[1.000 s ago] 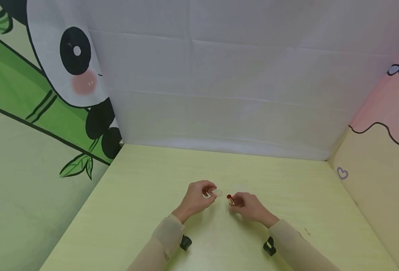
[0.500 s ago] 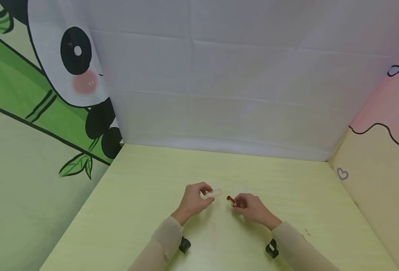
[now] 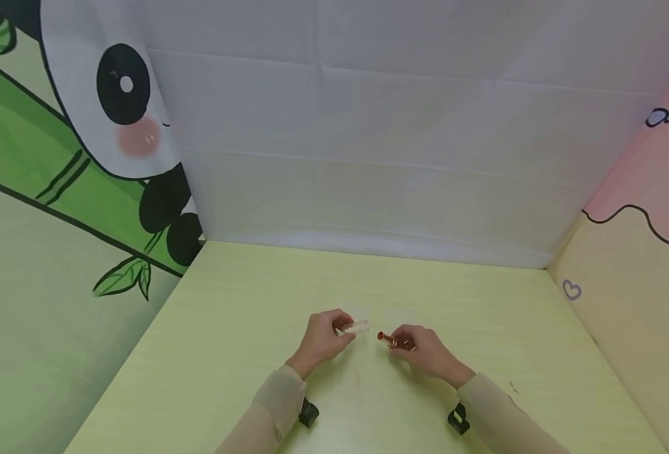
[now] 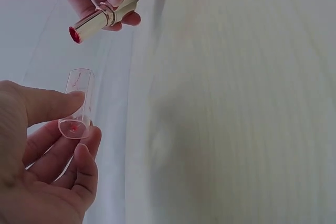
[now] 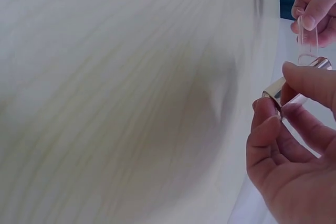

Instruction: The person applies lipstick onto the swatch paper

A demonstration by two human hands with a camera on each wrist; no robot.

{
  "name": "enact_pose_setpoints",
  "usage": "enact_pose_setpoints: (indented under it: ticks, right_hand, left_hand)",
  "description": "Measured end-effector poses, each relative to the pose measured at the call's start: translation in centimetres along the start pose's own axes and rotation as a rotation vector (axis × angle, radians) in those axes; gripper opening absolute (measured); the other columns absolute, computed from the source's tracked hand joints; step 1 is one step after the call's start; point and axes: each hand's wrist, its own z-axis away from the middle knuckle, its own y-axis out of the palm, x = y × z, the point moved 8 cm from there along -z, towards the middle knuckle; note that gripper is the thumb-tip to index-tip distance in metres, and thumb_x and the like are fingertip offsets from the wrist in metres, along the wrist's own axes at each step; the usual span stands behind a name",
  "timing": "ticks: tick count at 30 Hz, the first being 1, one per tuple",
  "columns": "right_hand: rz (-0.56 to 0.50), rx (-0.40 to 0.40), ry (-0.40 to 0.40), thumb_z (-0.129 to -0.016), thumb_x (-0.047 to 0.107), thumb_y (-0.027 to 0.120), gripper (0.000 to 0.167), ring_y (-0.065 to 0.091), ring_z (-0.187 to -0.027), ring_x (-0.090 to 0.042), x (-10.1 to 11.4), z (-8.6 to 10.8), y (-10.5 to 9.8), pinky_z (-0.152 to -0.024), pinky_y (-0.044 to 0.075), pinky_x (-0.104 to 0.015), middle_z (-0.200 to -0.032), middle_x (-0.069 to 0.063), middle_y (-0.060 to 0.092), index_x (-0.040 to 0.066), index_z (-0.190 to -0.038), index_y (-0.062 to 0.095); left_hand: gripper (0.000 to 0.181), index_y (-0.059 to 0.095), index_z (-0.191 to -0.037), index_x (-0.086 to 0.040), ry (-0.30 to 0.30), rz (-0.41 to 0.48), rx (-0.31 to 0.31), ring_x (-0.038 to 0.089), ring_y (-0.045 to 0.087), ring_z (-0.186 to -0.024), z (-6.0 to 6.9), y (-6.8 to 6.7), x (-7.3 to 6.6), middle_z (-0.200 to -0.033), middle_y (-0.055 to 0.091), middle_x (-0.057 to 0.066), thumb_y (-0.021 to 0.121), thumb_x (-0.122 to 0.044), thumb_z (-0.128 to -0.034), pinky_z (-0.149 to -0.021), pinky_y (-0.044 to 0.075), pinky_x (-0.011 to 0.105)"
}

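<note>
Wears a beige left sleeve [image 3: 263,416] at eight o'clock and a beige right sleeve [image 3: 510,413] at four, counting from the gap between the hands in the head view. Has a left black device [image 3: 308,413] under the cuff at seven o'clock, and a right black device [image 3: 458,427] between four and five. Pinches a clear tube [image 3: 359,327] between thumb and fingers of the left hand [image 3: 321,337], at nine o'clock. Grips a gold lipstick [image 3: 387,340] with thumb and fingers of the right hand [image 3: 424,350], just past three, aiming the red end between nine and ten. Holds tube and lipstick near each other, not touching. Shows red marks on the clear tube in the left wrist view. Casts shadows on a pale yellow table [image 3: 289,284]. Farther off, faces a green bamboo print [image 3: 28,151] at ten o'clock, a pink print [image 3: 663,157] at two, and a creased white sheet [image 3: 368,126] at twelve.
</note>
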Motion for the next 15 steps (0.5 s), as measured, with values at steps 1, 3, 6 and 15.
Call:
enact_pose_setpoints:
  ticks: [1, 3, 6, 15]
  right_hand:
    - [-0.004, -0.002, 0.0, -0.087, 0.013, 0.071, 0.016, 0.061, -0.079, -0.013, 0.0, 0.0, 0.0, -0.067, 0.049, -0.028, -0.09, 0.005, 0.065, 0.01, -0.102, 0.065]
    - [-0.007, -0.007, 0.003, -0.087, 0.013, 0.071, 0.016, 0.061, -0.08, -0.013, 0.0, 0.1, -0.1, -0.068, 0.049, -0.029, -0.091, 0.005, 0.065, 0.01, -0.102, 0.066]
    - [-0.004, -0.013, 0.006, -0.087, 0.013, 0.071, 0.017, 0.061, -0.08, -0.013, -0.1, 0.2, -0.2, -0.068, 0.049, -0.029, -0.091, 0.005, 0.065, 0.01, -0.103, 0.066]
    - [-0.03, -0.005, 0.012, -0.087, 0.012, 0.07, 0.018, 0.061, -0.08, -0.015, -0.2, 0.4, -0.1, -0.067, 0.049, -0.028, -0.092, 0.003, 0.065, 0.008, -0.105, 0.066]
  left_hand:
    - [0.02, 0.069, -0.096, -0.004, -0.002, 0.002, 0.005, 0.013, 0.059, -0.069, 0.0, 0.1, 0.1, -0.083, 0.067, 0.003, 0.077, -0.006, -0.0781, -0.061, 0.049, 0.026]
    - [0.025, 0.069, -0.103, -0.002, 0.004, -0.004, 0.013, 0.013, 0.059, -0.071, 0.0, 0.3, 0.3, -0.086, 0.067, 0.004, 0.075, -0.004, -0.0792, -0.062, 0.049, 0.027]
    - [0.027, 0.069, -0.108, 0.0, 0.026, -0.027, 0.03, 0.014, 0.059, -0.074, 0.1, 0.6, 0.4, -0.089, 0.066, 0.005, 0.071, -0.001, -0.0808, -0.065, 0.049, 0.027]
    - [0.016, 0.066, -0.094, -0.006, -0.036, 0.019, 0.074, 0.012, 0.059, -0.074, 0.1, 1.5, 1.0, -0.086, 0.061, 0.001, 0.071, 0.0, -0.079, -0.067, 0.05, 0.027]
